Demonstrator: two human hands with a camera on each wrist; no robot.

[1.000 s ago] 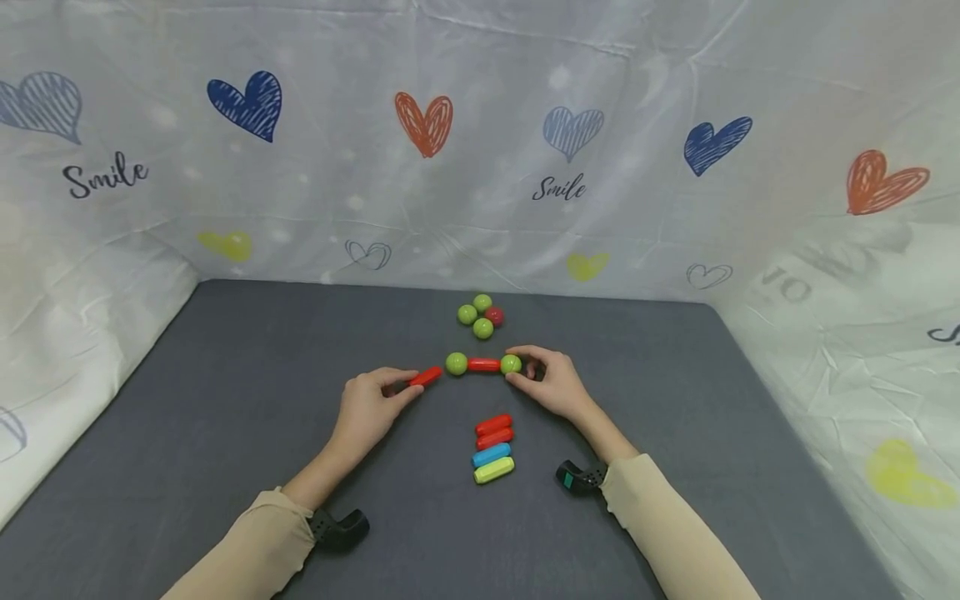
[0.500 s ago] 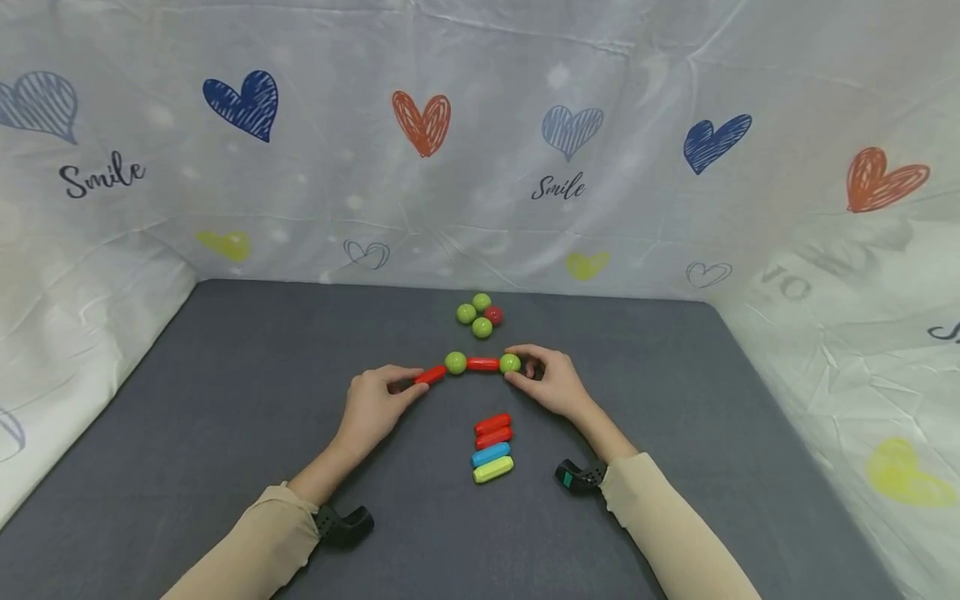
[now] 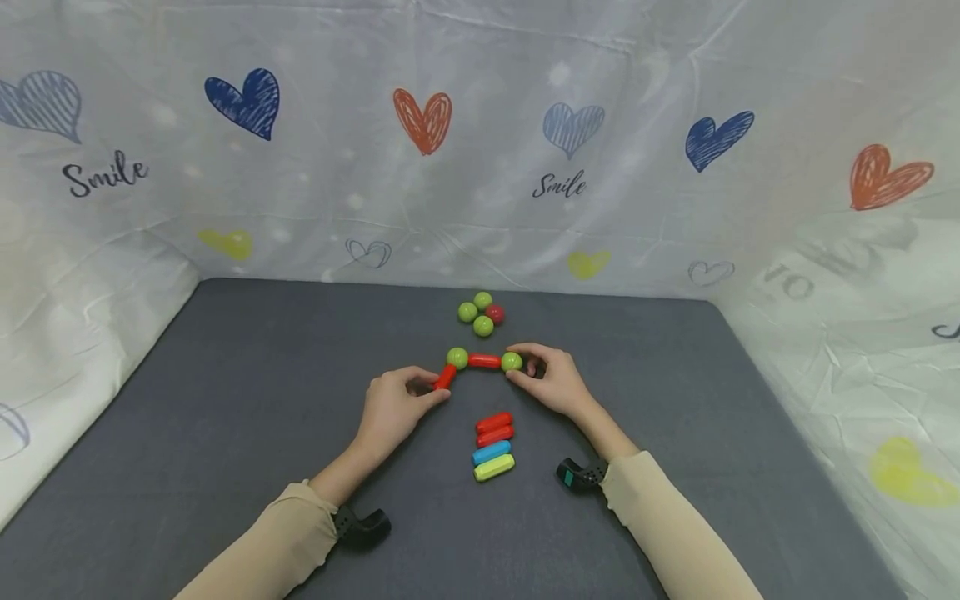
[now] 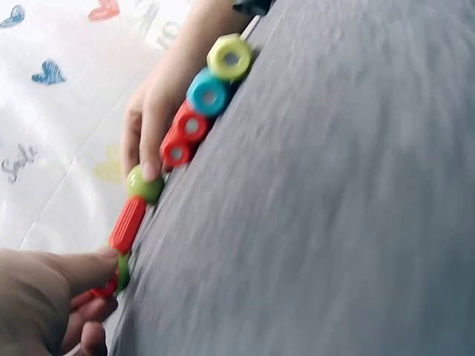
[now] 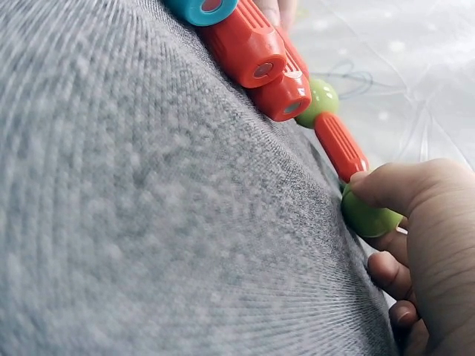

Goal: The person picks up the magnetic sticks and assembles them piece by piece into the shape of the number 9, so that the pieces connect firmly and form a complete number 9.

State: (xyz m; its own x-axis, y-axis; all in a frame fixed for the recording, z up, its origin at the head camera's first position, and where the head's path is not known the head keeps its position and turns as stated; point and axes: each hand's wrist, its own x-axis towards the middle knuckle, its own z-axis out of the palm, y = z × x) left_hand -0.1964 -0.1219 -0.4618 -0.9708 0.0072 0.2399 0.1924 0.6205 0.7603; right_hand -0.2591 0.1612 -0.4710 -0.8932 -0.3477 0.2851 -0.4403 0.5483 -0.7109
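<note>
Pinching a slim red ribbed plastic rod [image 3: 446, 377] – left hand [image 3: 396, 407], thumb one side, fingers the other, gap down to rod width. Rod slants; far end meets a glossy green ball [image 3: 457, 358]. From that ball a second red ribbed plastic rod [image 3: 484, 361] runs right to another glossy green ball [image 3: 512, 361], so the chain bends at the left ball. Right hand [image 3: 551, 379] has the right-hand ball between thumb and finger, spread only as wide as the ball.

Chain is around mid-width of the dark grey cloth-covered table [image 3: 225, 400]. Beyond it, tight cluster: three glossy green balls [image 3: 467, 312] plus one glossy red ball [image 3: 495, 314]. Nearer the person, four plastic rods side by side: two red ribbed ones [image 3: 494, 422], one blue [image 3: 491, 452], one yellow-green [image 3: 494, 467] closest. Left wrist view shows a grey disc in each rod's end.

Black wrist-worn devices [image 3: 363, 528], beige sleeves [image 3: 277, 533]. White heart-printed sheet [image 3: 487, 50] behind – wrinkled.
</note>
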